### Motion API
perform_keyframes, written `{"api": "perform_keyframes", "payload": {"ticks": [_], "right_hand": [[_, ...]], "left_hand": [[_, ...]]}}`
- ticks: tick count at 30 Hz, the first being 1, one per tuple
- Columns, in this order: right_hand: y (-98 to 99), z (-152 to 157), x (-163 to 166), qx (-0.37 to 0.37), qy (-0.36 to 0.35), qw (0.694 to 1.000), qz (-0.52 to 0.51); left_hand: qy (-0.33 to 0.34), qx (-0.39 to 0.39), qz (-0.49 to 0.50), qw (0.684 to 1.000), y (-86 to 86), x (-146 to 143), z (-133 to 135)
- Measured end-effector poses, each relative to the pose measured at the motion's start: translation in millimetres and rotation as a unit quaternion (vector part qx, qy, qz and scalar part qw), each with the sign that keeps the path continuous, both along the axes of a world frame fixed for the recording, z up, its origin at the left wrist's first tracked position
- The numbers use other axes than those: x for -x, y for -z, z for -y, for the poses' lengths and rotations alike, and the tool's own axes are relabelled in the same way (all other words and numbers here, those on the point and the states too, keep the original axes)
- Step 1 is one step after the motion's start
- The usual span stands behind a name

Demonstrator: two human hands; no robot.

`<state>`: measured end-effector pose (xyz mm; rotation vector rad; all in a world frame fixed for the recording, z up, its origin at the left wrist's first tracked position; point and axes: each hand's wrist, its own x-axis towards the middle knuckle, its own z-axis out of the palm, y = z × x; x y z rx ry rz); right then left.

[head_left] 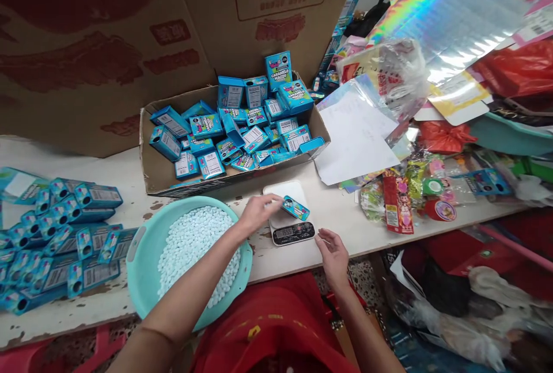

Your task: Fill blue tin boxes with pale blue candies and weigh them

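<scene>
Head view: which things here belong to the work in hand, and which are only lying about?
In use:
left hand
small blue box
scale
right hand
basin of white pellets
carton of blue boxes

Lying about:
white paper sheet
holographic sheet
candy packets

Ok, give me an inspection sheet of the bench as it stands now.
Surface: white table, worn, stained.
Job's things: blue box on scale; basin of white pellets; carton of loose boxes; stacked boxes at left.
Clutter: wrappers, paper, foil sheets at right.
Grippers: left hand holds the blue box; right hand open, empty, beside scale.
Cables: nothing seen.
Surroundings: big cardboard behind.
</scene>
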<state>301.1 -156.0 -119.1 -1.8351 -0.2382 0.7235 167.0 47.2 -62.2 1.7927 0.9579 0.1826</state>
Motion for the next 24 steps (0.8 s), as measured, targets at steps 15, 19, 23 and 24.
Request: {"api": "perform_keyframes", "payload": {"ticks": [15,19,23,24], "right_hand": [[-78.0,-146.4,-3.2,-0.147,-0.197,0.892,0.38],[-89.3,-252.3,9.1,-0.151,-0.266,0.843,0.443],[-83.4,-341.8,31.9,-0.015,-0.316,0.834,0.451],[-81.1,-357.8,37.0,0.03,-0.326,0.834,0.443]], "left_hand": [[-0.253,-0.279,-0.293,0.879,-86.7,191.2,21.4],[-0.359,-0.254,-0.484,0.757,-93.5,280.9,46.4],[-0.37,-0.154,-0.584,0.706,-57.0,331.4,59.0],[-0.367,-0.131,-0.587,0.709,-43.5,338.7,58.6]]}}
